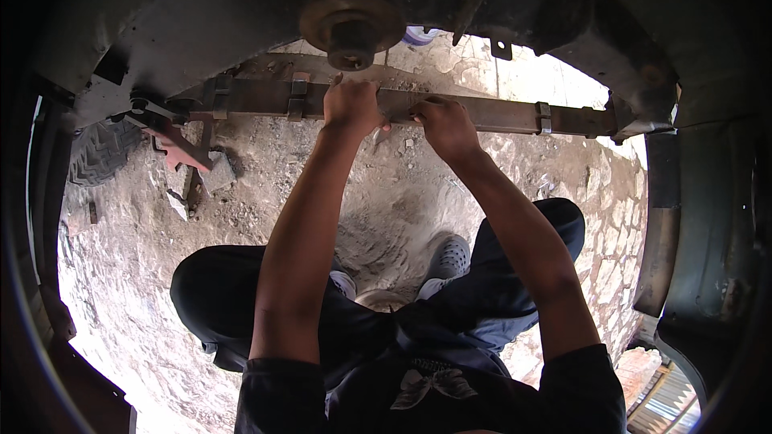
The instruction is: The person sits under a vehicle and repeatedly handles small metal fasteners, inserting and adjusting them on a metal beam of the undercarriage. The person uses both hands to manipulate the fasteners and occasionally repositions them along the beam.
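Note:
A long brown leaf spring (507,115) runs across the far side, under a vehicle's dark underbody. My left hand (352,104) is closed over the spring left of its middle, its fingers bent at the far edge. To the right, my right hand (445,122) rests against the spring with fingers curled in a pinch; whatever they hold, if anything, is too small to make out. Metal clamps wrap the spring, one clamp (297,96) left of my hands and another clamp (544,118) to their right. Just above my left hand hangs a round flanged fitting with a bolt (351,36).
The dark underbody (547,24) curves low overhead. At left are a tyre (104,153), a reddish metal bracket (181,149) and broken stone blocks (215,173). Body panels (712,233) stand close on the right. My legs are folded on rough, dusty ground (257,193).

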The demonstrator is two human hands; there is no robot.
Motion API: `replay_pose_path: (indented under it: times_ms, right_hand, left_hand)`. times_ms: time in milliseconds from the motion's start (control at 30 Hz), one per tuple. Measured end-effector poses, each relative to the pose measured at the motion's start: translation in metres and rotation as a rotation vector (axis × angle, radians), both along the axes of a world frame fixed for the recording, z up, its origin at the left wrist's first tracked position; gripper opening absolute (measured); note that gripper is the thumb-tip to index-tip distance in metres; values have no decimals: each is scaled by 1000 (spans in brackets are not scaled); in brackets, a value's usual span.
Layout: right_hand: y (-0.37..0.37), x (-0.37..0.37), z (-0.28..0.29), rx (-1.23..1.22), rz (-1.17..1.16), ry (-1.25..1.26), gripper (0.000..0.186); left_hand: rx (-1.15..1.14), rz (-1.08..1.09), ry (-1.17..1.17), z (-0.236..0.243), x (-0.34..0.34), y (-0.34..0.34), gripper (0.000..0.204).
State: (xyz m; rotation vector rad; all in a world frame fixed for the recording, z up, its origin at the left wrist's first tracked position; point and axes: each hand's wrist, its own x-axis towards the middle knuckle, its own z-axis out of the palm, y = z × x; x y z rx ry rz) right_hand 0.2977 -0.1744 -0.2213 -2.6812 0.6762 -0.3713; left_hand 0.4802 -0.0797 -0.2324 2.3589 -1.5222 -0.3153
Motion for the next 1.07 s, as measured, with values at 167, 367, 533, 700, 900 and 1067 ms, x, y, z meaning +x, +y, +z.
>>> replay_pose_path:
  times_ms: [167, 367, 533, 700, 900, 1067]
  right_hand:
    - [1, -5, -5, 24, 3, -84, 20]
    - [-8, -8, -14, -100, 145, -82, 17]
    - [-22, 21, 5, 67, 18, 40, 14]
    - [-14, 11, -11, 9, 15, 70, 14]
    - [-20, 12, -14, 74, 45, -92, 13]
    - [-32, 20, -11, 103, -25, -151, 8]
  left_hand:
    - [-7, -10, -22, 3, -1, 2, 64]
    - [-4, 1, 4, -3, -1, -1, 64]
    - [25, 5, -12, 0, -1, -2, 63]
    - [-19, 16, -10, -4, 1, -1, 62]
    - [14, 1, -19, 0, -2, 0, 62]
    - [54, -31, -56, 10, -5, -1, 64]
